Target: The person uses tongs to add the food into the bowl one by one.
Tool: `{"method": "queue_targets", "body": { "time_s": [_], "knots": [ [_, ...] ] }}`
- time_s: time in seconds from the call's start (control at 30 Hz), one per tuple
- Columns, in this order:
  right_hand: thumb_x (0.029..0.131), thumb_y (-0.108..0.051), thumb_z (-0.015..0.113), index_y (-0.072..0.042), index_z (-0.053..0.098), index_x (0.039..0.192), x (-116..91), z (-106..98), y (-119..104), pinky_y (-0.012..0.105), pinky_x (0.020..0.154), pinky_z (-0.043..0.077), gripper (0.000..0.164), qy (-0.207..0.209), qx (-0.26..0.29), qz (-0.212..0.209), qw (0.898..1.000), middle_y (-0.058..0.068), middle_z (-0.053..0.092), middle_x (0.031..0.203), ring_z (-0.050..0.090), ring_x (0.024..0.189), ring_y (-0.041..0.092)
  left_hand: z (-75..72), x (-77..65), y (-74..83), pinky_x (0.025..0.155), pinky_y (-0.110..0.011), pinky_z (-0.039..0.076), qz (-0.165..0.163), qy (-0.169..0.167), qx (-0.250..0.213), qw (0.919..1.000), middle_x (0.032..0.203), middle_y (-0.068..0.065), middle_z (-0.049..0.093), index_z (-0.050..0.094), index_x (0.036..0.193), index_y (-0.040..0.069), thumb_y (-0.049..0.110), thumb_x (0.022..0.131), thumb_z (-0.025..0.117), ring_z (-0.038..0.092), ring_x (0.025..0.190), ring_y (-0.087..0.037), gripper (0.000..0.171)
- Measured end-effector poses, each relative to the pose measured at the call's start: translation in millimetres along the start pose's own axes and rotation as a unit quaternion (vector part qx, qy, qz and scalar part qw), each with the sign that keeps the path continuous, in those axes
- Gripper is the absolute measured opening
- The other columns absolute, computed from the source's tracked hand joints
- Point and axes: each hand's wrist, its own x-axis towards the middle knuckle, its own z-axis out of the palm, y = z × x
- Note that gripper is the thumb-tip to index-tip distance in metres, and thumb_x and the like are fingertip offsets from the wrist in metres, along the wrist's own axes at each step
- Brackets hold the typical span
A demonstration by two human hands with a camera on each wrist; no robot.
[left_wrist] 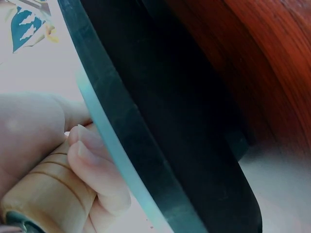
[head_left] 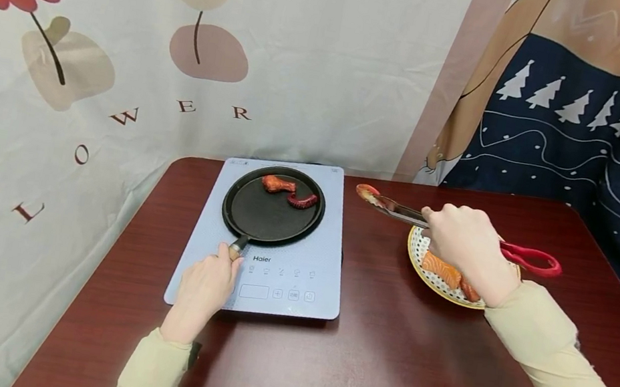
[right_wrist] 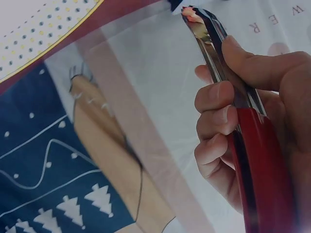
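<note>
Red-handled tongs (head_left: 404, 213) are gripped by the right hand (head_left: 461, 241), a shrimp-like piece (head_left: 367, 192) held at their far end, long axis running leftward towards the frying pan (head_left: 260, 216) ahead of the nearer left hand (head_left: 207, 281), by which its handle (head_left: 242, 243) is grasped.

Head view: bright, even light. Diffuse glare on glossy red-brown wooden table (head_left: 354, 376), towards its near edge; soft shadow under flat pale-blue rectangular hob (head_left: 329, 264), near side. Left wrist: background overexposed; hob's dark underside loses detail. Right wrist: greyer; highlights along red-handled steel tongs (right_wrist: 255, 145).
</note>
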Motion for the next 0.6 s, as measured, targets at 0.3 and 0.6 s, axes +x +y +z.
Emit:
{"method": "queue_targets", "body": {
  "time_s": [0.3, 0.6],
  "knots": [
    [0.075, -0.019, 0.072, -0.007, 0.067, 0.093, 14, 7, -27, 0.041, 0.044, 0.047, 0.022, 0.064, 0.004, -0.036, 0.997, 0.014, 0.069, 0.072, 0.059, 0.055, 0.03, -0.2, -0.3, -0.2, 0.041, -0.043, 0.041, -0.002, 0.002, -0.001, 1.0, 0.062, -0.022, 0.058, 0.045, 0.088, -0.002, 0.026, 0.095, 0.05, 0.057, 0.052, -0.038, 0.029],
    [0.078, -0.024, 0.073, -0.009, 0.066, 0.093, 24, 11, -57, 0.038, 0.044, 0.048, 0.022, 0.102, 0.003, -0.07, 0.992, 0.011, 0.068, 0.068, 0.058, 0.054, 0.026, 0.4, 0.3, 0.5, 0.042, -0.043, 0.041, -0.01, -0.002, 0.001, 1.0, 0.063, -0.022, 0.058, 0.045, 0.087, -0.001, 0.027, 0.095, 0.05, 0.058, 0.053, -0.037, 0.029]
  ]
}}
